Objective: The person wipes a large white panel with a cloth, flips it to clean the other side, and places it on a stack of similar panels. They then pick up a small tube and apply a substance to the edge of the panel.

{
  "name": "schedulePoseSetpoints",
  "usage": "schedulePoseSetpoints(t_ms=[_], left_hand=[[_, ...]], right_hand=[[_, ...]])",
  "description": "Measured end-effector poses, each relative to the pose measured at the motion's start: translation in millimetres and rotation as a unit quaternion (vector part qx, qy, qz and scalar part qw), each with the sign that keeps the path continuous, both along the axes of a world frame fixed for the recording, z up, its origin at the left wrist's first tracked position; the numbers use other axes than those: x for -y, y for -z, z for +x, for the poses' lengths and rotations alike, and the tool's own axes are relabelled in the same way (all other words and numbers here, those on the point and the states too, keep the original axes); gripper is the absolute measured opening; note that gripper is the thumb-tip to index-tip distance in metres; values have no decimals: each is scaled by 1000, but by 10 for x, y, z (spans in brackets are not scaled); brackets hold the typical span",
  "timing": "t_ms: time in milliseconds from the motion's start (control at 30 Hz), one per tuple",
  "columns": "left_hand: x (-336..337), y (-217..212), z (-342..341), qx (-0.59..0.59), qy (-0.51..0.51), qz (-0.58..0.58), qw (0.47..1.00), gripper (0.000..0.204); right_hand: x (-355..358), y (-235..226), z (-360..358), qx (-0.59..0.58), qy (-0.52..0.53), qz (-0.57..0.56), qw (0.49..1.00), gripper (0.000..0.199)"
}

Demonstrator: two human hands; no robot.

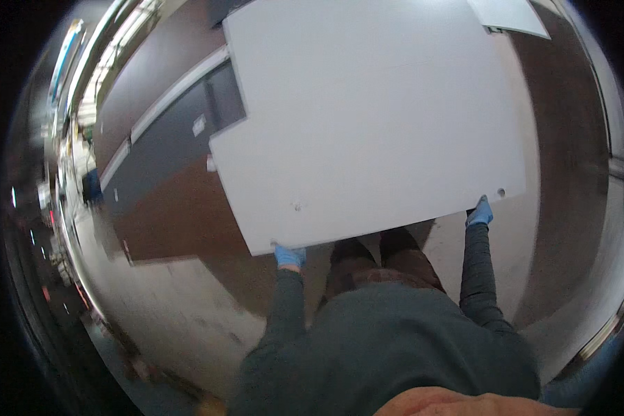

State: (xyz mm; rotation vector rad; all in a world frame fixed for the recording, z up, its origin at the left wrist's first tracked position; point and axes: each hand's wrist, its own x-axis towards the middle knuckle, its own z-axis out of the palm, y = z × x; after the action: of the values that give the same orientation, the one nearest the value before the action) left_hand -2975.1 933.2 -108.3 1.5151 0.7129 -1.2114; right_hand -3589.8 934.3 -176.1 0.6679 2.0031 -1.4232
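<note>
Two gloved hands, left hand (pixel 289 256) and right hand (pixel 480 213), hold the big white panel (pixel 374 125) by its near edge, lifted above the floor (pixel 180 312).

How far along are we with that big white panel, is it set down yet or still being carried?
Done: the white panel is lifted clear of the floor. In hand: the left hand and right hand, both in blue gloves, grip its near edge at the two corners. Left: it has not been set down anywhere.
</note>
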Motion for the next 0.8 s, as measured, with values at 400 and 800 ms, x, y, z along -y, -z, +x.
schedulePoseSetpoints(t_ms=[400, 800], left_hand=[[-92, 82, -938, -124, -73, -15, 989, 63], [-271, -113, -750, -85, -70, 12, 994, 56]], right_hand=[[-38, -157, -334, 187, -203, 25, 961, 47], [287, -489, -116, 134, -357, 126, 916, 71]])
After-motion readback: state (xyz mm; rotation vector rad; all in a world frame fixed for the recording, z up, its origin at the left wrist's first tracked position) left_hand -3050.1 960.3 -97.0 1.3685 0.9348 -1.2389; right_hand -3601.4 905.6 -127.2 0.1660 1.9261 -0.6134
